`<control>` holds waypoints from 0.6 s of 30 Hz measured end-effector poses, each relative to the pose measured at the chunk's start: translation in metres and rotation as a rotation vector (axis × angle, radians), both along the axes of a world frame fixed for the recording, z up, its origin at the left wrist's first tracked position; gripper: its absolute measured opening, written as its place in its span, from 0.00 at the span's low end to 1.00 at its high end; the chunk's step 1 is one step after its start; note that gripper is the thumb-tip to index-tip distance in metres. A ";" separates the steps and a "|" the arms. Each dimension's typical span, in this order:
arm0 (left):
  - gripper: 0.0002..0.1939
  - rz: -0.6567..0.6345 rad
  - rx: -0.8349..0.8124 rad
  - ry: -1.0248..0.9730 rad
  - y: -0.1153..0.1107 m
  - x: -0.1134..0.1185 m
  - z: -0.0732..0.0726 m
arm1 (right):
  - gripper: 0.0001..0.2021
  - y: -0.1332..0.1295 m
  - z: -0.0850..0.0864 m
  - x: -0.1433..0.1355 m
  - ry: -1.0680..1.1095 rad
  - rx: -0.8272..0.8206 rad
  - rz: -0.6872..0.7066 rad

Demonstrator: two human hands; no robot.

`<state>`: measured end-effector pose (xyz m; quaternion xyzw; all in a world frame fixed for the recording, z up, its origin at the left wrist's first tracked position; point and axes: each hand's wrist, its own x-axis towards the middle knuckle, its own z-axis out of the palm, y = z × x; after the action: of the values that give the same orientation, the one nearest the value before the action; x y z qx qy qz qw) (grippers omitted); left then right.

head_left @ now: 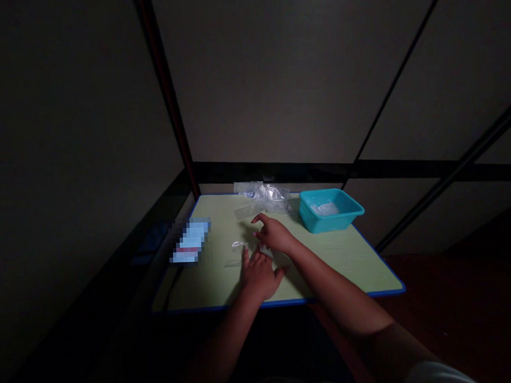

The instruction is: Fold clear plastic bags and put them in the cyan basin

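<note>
My left hand (pixel 259 277) lies on the light green table with its fingers spread, on or beside a small clear plastic bag (pixel 236 255). Just beyond it, my right hand (pixel 274 234) hovers over the table, index finger and thumb apart, with nothing visible between them. A small whitish piece (pixel 265 248) shows between the two hands; whether either hand touches it is unclear. Several crumpled clear plastic bags (pixel 270 196) lie at the table's far edge.
The table (pixel 346 266) has a blue rim. A turquoise basket (pixel 330 221) with clear plastic inside stands at the back right. A blurred-out bright rectangle (pixel 191 242) is at the left edge. Behind the table rises a wall (pixel 269 90).
</note>
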<state>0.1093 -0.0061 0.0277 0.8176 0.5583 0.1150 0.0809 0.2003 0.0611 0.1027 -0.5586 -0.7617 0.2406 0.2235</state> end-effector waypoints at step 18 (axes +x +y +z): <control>0.32 0.295 -0.174 -1.063 -0.004 -0.032 -0.003 | 0.14 0.004 -0.011 -0.003 0.019 -0.004 -0.016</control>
<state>0.0776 -0.0104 0.0243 0.5507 0.5566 0.4750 0.4016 0.1976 0.0651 0.0919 -0.5629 -0.7546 0.2453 0.2315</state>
